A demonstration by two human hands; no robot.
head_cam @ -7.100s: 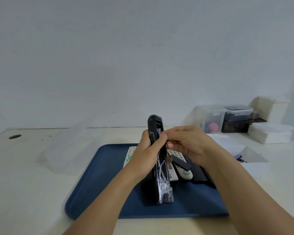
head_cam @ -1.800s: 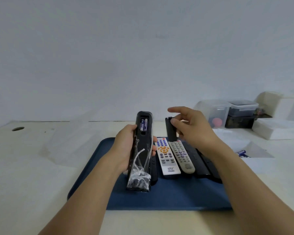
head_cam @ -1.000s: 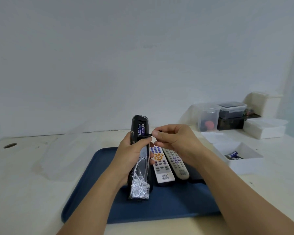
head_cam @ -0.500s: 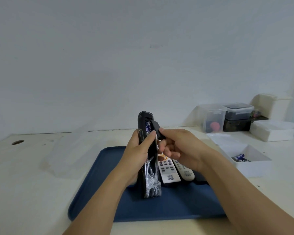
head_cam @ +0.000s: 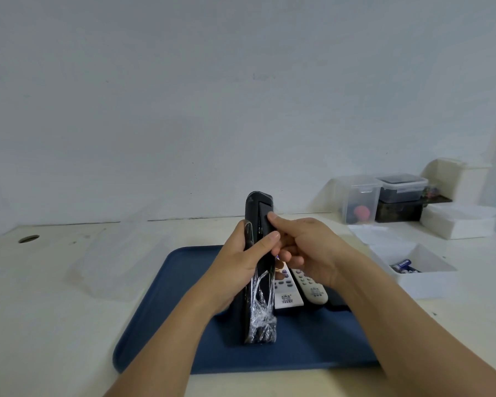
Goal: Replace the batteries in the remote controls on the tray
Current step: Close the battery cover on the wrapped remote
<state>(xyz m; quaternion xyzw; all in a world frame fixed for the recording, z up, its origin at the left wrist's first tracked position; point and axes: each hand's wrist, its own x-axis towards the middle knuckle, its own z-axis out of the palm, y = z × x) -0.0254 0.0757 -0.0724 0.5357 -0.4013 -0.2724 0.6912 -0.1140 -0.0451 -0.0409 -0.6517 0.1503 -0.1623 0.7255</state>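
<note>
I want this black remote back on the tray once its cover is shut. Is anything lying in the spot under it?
Nothing visible: the blue tray is bare below the black remote; the white remotes lie beside it, rightward.

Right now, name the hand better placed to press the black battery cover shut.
Right hand: its fingertip already rests on the black battery cover, while the left hand grips the upright plastic-wrapped black remote.

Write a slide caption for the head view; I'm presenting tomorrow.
Both hands press the battery cover onto an upright black remote above the tray.
</note>
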